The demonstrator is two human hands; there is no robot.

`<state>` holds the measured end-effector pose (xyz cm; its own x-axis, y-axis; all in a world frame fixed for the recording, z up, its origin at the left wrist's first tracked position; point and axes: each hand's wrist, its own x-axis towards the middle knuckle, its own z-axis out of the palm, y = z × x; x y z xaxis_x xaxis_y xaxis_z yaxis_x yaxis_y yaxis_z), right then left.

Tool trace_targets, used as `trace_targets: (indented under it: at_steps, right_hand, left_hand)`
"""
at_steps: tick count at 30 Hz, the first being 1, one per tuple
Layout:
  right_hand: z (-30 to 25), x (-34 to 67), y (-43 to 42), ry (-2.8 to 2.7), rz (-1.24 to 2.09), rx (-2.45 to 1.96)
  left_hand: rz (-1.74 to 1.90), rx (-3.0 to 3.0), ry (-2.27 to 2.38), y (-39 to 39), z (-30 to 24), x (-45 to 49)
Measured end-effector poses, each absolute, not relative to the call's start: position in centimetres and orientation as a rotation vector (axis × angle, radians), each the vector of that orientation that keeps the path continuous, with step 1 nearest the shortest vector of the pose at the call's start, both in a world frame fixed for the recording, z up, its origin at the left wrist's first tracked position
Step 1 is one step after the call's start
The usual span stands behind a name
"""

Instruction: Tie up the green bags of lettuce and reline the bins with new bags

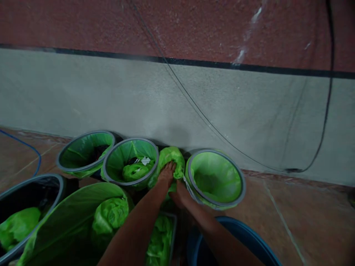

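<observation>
Green thin sheeting, probably plastic, makes up the bundle (177, 157) in work; it sits against the wall's foot, between a lined bin (129, 183) on the left and another lined bin (244, 184) on the right. Left hand (167, 171): laid back-up on the bundle, fingers loosely extended and partly sunk in the folds; whether they pinch any of it, cannot tell. Right hand (177, 197): lower and nearer the wearer, below the bundle, beside the right bin; its fingers are in shadow, so opening and hold cannot be told. What carries the bundle underneath is likewise hidden. Handling notes, as judgement: material this limp should shift as loose folds, so steady pressure from a broad palm ought to serve better than fingertip pokes, which could stretch or tear it. Gather several layers at once if gripping. The right hand would do well to support from below while the left steadies the top. Gap is narrow; wrists should stay clear of both rims, since a knock might tip a bin or drag its liner (213, 177). Blue tub (235, 221) stands under the right forearm; elbow clearance advisable.
</observation>
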<state>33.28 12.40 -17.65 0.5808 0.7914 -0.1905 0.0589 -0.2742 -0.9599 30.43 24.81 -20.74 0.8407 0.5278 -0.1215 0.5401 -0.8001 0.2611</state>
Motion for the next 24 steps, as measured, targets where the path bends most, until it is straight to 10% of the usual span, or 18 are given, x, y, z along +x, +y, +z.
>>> trace_targets:
  at_steps: [13,24]
  right_hand:
    - [-10.1,42.9,-9.2,-0.375,0.48,-2.176]
    - [-13.7,45.9,-4.2,0.042,0.736,-2.204]
  left_hand:
    - [-0.121,2.882,0.797,21.7,-16.2,29.6]
    - [-0.37,2.939,0.739,19.6,-21.3,26.3]
